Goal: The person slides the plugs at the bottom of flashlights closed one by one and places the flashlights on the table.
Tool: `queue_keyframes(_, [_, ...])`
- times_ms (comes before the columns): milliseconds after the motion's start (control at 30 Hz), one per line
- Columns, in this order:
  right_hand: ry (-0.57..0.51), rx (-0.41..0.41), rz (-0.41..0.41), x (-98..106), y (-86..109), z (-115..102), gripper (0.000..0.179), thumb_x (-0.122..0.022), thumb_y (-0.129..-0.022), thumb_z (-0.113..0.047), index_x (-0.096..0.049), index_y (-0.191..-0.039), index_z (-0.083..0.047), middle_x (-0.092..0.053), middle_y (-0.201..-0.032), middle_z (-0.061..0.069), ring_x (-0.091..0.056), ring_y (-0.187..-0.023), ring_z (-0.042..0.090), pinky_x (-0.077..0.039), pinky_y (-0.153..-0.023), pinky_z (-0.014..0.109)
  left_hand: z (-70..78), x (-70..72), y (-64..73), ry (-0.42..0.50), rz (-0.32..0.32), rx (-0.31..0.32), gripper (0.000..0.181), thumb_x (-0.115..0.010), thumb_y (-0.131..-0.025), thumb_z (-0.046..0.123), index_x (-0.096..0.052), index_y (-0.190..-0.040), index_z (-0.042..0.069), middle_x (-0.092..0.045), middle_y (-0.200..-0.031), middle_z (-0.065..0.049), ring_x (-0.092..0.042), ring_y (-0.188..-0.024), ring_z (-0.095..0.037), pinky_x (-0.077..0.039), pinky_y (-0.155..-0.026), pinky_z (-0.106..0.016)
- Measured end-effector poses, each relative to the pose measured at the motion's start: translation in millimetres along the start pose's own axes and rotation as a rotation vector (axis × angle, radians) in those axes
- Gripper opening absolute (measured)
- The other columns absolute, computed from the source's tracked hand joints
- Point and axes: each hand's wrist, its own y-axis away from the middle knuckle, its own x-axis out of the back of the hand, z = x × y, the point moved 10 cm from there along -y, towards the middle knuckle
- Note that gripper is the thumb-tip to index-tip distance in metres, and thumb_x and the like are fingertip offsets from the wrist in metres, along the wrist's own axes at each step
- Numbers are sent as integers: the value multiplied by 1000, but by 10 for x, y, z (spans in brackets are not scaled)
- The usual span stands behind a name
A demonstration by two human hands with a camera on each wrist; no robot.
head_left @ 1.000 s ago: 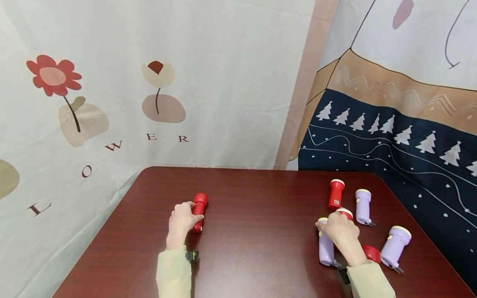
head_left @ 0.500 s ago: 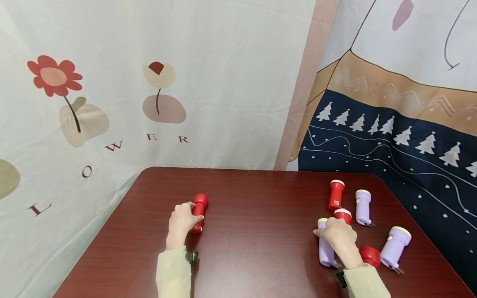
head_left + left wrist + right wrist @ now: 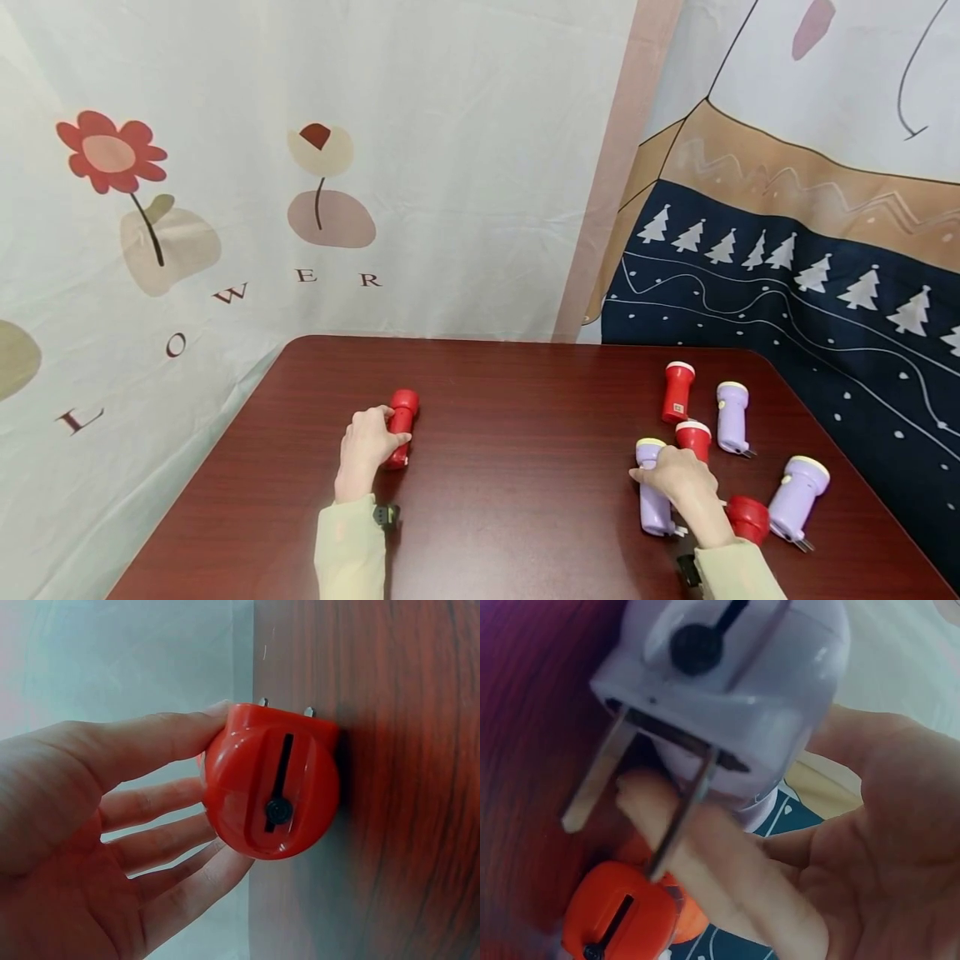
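Observation:
On the left part of the table, my left hand (image 3: 367, 446) holds a red flashlight (image 3: 405, 408) between thumb and fingers. The left wrist view shows that flashlight's tail end (image 3: 262, 787) with a black slide in a slot and two short metal prongs. Over on the right, my right hand (image 3: 681, 477) grips a lavender flashlight (image 3: 654, 504) with a pale yellow rim. Its two metal plug prongs stick out toward the camera in the right wrist view, with my fingers (image 3: 742, 870) curled behind them. A red flashlight (image 3: 693, 440) lies just beyond this hand, partly hidden by it.
Around my right hand lie another red flashlight (image 3: 678, 392) at the back, a lavender one (image 3: 732, 415), a second lavender one (image 3: 799, 498) and a red one (image 3: 747, 518) partly behind my sleeve. The brown table (image 3: 517, 433) meets printed curtains (image 3: 465, 167) behind.
My right hand has drawn slightly left and nearer, uncovering more of the red flashlight beyond it. The lavender flashlight in its grip has turned a little. My left hand has stayed still.

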Motion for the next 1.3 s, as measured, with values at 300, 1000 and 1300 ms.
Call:
queue_keyframes(300, [-98, 30, -12, -28, -14, 3, 56, -70, -81, -33, -53, -102, 16, -56, -77, 21, -62, -51, 21, -53, -51, 33, 2, 0, 4, 1, 3, -2, 52, -79, -74, 22, -62, -117, 0, -67, -99, -24, -61, -72, -31, -51, -61, -42])
queue_keyframes(1000, [-202, 76, 155, 142, -109, -170, 53, -67, -81, -44, -57, -88, 8, -54, -68, 15, -53, -58, 24, -43, -48, 30, 53, 42, 50, 17, 46, -17, 47, -78, -75, 20, -62, -113, -1, -67, -94, -23, -61, -68, -31, -51, -60, -42])
queue_keyframes(1300, [-233, 105, 204, 190, -110, -347, 51, -65, -81, -47, -58, -80, 3, -55, -65, 13, -52, -57, 23, -41, -47, 29, 232, 153, 68, 41, 168, -98, 33, -69, -82, 15, -64, -109, -2, -68, -98, -24, -64, -79, -41, -54, -68, -49])
